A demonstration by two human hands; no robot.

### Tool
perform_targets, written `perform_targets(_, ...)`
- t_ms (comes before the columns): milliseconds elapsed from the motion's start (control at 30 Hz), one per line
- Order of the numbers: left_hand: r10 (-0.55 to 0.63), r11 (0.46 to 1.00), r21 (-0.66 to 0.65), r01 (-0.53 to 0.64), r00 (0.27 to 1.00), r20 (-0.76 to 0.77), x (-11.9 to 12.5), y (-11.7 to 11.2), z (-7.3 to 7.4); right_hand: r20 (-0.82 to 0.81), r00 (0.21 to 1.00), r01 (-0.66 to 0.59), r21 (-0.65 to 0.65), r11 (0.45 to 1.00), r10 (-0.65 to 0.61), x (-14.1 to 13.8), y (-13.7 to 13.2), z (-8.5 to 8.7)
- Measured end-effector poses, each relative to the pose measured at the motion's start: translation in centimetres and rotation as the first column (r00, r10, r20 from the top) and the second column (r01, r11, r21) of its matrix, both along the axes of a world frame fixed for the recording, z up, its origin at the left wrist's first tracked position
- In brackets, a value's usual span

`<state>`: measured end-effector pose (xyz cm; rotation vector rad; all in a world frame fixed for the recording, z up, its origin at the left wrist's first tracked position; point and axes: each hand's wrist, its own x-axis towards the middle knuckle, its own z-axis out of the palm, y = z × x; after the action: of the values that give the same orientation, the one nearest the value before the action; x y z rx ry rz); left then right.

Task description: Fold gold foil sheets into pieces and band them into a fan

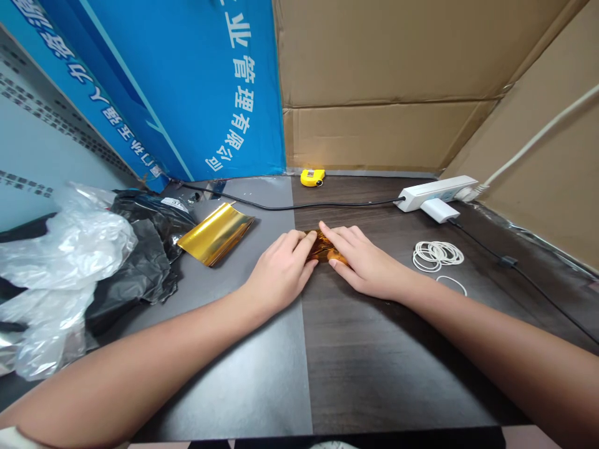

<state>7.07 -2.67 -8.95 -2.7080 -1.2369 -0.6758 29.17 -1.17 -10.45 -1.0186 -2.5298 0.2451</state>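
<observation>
A crinkled piece of gold foil (322,247) lies on the table's dark wood-grain part, between my two hands. My left hand (282,267) grips its left end, thumb at the near edge and fingers over the top. At the right end, my right hand (364,259) pinches the foil with the thumb below and the index finger stretched along the far side. Fingers cover much of the piece. Left of my left hand rests gold foil sheeting (216,233), smooth and slightly curled. White rubber bands (437,254) lie in a loose pile right of my right hand.
A yellow tape measure (312,178) sits near the back wall. The white power strip (437,192) has a plugged-in adapter, and a black cable (299,206) runs across the back. Clear plastic bags (70,249) and black plastic (140,255) heap up at left. Cardboard walls (384,56) enclose the table.
</observation>
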Motion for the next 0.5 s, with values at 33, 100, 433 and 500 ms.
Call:
perform_targets(33, -0.010, 1.000, 0.009, 0.010, 1.000, 0.012, -0.02, 0.05, -0.11, 0.001, 1.000, -0.003, 0.000, 1.000, 0.003, 0.00, -0.02, 0.01)
perform_targets(100, -0.020, 1.000, 0.015, 0.020, 1.000, 0.013, -0.06, 0.12, -0.34, 0.000, 1.000, -0.003, 0.004, 1.000, 0.003, 0.00, -0.04, 0.00)
perform_targets(433, -0.035, 0.998, 0.053, 0.035, 0.999, 0.003, -0.07, 0.19, -0.64, 0.003, 1.000, 0.029, -0.022, 0.999, -0.029, -0.17, -0.03, -0.03)
perform_targets(500, -0.040, 0.997, 0.064, 0.040, 0.999, 0.003, -0.07, 0.25, -0.72, 0.004, 1.000, 0.029, -0.026, 0.999, -0.029, -0.18, -0.05, -0.02)
